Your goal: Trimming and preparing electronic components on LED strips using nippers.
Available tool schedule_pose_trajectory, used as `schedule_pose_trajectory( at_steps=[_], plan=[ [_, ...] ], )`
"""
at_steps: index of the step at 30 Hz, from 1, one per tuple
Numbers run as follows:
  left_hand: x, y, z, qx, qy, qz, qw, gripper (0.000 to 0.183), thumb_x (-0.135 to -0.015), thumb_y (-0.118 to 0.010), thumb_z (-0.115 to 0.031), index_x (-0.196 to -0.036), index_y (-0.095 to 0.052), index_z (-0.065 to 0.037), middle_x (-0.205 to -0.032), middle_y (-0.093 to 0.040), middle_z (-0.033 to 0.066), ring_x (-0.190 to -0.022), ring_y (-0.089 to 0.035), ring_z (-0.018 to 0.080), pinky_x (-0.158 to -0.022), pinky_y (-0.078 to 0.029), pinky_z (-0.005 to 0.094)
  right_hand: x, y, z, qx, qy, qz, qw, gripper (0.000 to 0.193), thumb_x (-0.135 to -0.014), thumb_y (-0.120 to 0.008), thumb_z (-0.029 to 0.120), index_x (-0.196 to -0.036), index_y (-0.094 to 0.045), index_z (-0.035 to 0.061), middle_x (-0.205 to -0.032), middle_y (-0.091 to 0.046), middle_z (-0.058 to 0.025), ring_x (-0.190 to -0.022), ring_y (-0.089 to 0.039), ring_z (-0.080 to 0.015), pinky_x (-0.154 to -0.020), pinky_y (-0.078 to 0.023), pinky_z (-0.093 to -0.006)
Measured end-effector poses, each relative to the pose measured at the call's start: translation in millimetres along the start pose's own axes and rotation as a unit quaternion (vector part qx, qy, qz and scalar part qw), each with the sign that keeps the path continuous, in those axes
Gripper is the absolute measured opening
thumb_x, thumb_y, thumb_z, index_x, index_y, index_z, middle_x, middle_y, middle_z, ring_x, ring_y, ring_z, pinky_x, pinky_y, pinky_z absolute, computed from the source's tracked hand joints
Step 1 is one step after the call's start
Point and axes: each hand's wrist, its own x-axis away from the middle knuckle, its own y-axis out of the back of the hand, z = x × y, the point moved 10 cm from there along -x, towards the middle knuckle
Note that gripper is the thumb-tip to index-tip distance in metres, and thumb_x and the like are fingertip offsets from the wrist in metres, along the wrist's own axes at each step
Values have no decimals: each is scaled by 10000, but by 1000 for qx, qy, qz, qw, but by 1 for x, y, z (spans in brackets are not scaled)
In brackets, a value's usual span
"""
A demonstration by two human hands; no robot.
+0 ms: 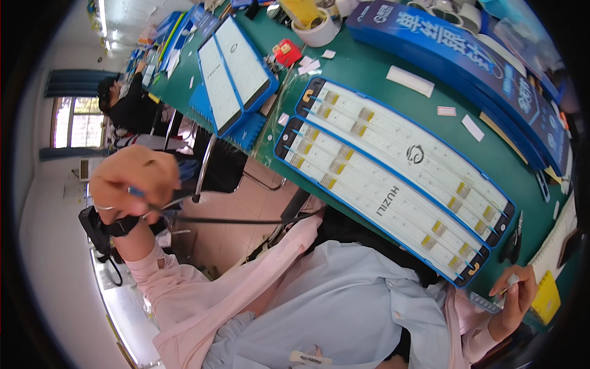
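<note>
With 2 white blue-edged trays (393,178) on the bench (369,67), the left hand (132,175) clenches a thin tool off its edge, the right hand (516,295) pinches a small white piece at the near corner, seemingly mid-assembly.

The left hand (132,178) is raised off the green worktop (369,67), its fingers (117,200) closed around a thin blue-tipped tool (147,200); the right hand (515,295) rests at the worktop's near edge, fingers (522,284) pinching a small white piece (512,280), just beside the long white blue-rimmed panels (393,178); a yellow pad (546,298) lies right of those fingers.
</note>
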Motion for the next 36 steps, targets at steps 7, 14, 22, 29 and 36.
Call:
schedule_pose_trajectory(
  at_steps=[7,14,22,29,36],
  plan=[
    [-36,1,-28,-85,-22,108,990,391,-855,-669,-383,-647,-695,-53,-683,-688,52,-708,-682,219,-792,-456,321,17,1,42,20,80,-131,988,204,-1012,-496,232,-963,-475,35,-703,-591,-106,-589,-433,-68,-510,-300,-217],
    [-168,-47,-66,-178,-125,-39,975,193,-957,-672,-168,-882,-686,9,-762,-640,66,-702,-583,133,-659,-452,265,101,46,122,35,278,-351,894,202,-1076,-446,252,-1009,-421,63,-721,-482,-36,-631,-396,-59,-610,-326,-200],
    [-259,-189,-112,74,-374,101,919,698,-919,-707,-240,-1486,-352,-43,-1304,-560,118,-1196,-508,189,-971,-449,350,109,-54,232,79,339,-296,889,238,-1079,-458,262,-1057,-432,26,-640,-512,-27,-499,-504,-81,-459,-357,-180],
    [-279,-280,-130,225,-291,293,883,365,-1032,-541,-337,-1083,-617,16,-892,-641,53,-975,-596,124,-891,-455,288,158,14,235,-49,481,-344,805,182,-1088,-430,165,-1154,-437,-4,-844,-590,-135,-828,-694,-244,-794,-550,-308],
    [-345,-278,-102,109,-325,156,926,258,-1054,-523,-216,-956,-634,-5,-835,-661,37,-832,-609,90,-756,-479,266,259,111,205,-197,568,-331,727,179,-1058,-493,140,-1022,-585,-9,-927,-631,-168,-1049,-672,-340,-1005,-549,-398]
  ],
)
